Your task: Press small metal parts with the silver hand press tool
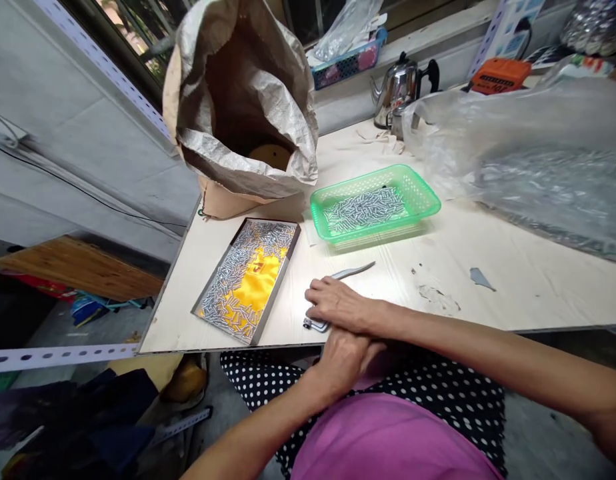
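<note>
My right hand (338, 303) lies on the near edge of the pale table (488, 280), fingers stretched flat and pointing left. Under it is a slim metal tool (355, 271) whose pointed end sticks out towards the green basket; a small metal end (314, 325) shows below the fingers. My left hand (344, 360) sits just under the right one at the table's edge, its fingers hidden beneath the right hand. To the left is a shallow metal tray (283, 267) with a yellow bottom and several small silver pins.
A green plastic basket (423, 193) of silver pins stands behind the hands. A large open paper sack (248, 100) is at the back left, a big clear plastic bag (528, 153) of pins at the right, and a metal kettle (398, 90) behind.
</note>
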Demonstrator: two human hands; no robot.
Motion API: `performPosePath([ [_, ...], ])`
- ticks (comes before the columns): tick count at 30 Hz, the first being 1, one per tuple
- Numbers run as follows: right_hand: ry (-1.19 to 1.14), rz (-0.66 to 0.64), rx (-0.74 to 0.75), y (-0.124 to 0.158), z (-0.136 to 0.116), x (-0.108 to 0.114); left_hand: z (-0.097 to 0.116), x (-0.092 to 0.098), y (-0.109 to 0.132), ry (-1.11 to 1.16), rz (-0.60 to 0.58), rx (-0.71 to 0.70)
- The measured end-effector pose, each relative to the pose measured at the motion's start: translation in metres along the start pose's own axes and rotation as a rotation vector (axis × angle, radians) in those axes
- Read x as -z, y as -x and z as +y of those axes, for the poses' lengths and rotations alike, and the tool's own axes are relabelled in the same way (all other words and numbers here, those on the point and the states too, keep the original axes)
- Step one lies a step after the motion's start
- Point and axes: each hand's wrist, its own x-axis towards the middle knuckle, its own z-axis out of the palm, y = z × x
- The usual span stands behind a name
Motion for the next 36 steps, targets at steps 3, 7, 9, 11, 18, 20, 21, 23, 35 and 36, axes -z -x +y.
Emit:
performPosePath([
  [3,0.035,-0.011,0.048,-0.017,-0.005,-0.011,0.007,0.028,0.017,0.03,0.033,-0.276],
  [7,-0.056,0.08,0.067,-0.026,-0.004,-0.028,-0.034,0.087,0.028,-0.175,0.259,-0.118],
  [9,-0.191,0.193,0.027,-0.027,-0.004,-0.033,-0.075,0.115,0.024,-0.341,0.342,0.242],
  [11,-0.353,0.385,-0.037,-0.026,-0.001,-0.029,-0.118,0.135,0.016,-0.391,0.345,0.449],
  [18,-0.191,0.906,-0.418,0.002,0.059,0.057,-0.203,0.129,-0.013,-0.384,0.105,0.641],
  [20,0.038,0.878,-0.519,0.014,0.077,0.081,-0.212,0.123,-0.02,-0.376,0.081,0.674],
  [21,0.118,0.862,-0.554,0.019,0.081,0.088,-0.215,0.122,-0.023,-0.371,0.077,0.682],
  [23,0.156,0.812,-0.57,0.028,0.078,0.089,-0.221,0.121,-0.028,-0.362,0.071,0.69],
  [35,-0.177,0.278,-0.457,0.056,-0.018,-0.043,-0.229,0.129,-0.008,-0.256,-0.04,0.685],
  [36,-0.152,0.281,-0.468,0.057,-0.019,-0.047,-0.227,0.131,-0.003,-0.238,-0.036,0.681],
])
